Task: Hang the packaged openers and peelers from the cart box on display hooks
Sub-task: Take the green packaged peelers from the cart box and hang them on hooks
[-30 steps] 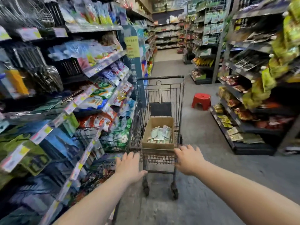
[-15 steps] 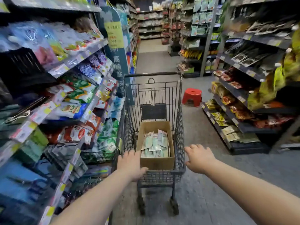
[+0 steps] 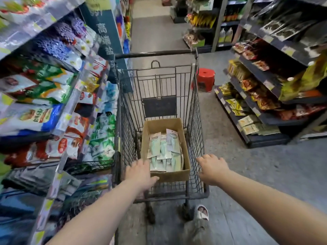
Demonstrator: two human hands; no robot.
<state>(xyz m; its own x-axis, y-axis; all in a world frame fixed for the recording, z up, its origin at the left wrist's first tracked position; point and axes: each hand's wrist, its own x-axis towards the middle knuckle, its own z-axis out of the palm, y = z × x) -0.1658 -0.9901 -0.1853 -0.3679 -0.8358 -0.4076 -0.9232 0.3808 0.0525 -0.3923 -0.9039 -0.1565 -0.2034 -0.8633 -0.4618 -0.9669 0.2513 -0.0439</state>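
Grey concrete floor [image 3: 265, 174] runs down a shop aisle between two runs of shelves: the left shelves [image 3: 53, 103] are crowded with bright bagged goods, and the right shelves [image 3: 265, 85] hold darker packets.

A dark wire cart [image 3: 194, 112] stands in the middle, close to the left shelves. A red plastic stool [image 3: 206, 76] sits on the floor beyond its far right corner.

An open cardboard box [image 3: 177, 175] lies in the cart, against the near end. The pale green packets [image 3: 164, 149] lie loosely overlapped inside the box.

The right hand [image 3: 211, 168] grasps the cart's near right corner, fingers curled over the rim. The left hand [image 3: 141, 174] lies over the near left end with its thumb splayed. Whether its fingers close round the wire cannot be told.

A slipper [image 3: 201, 212] shows on the floor just behind the cart.
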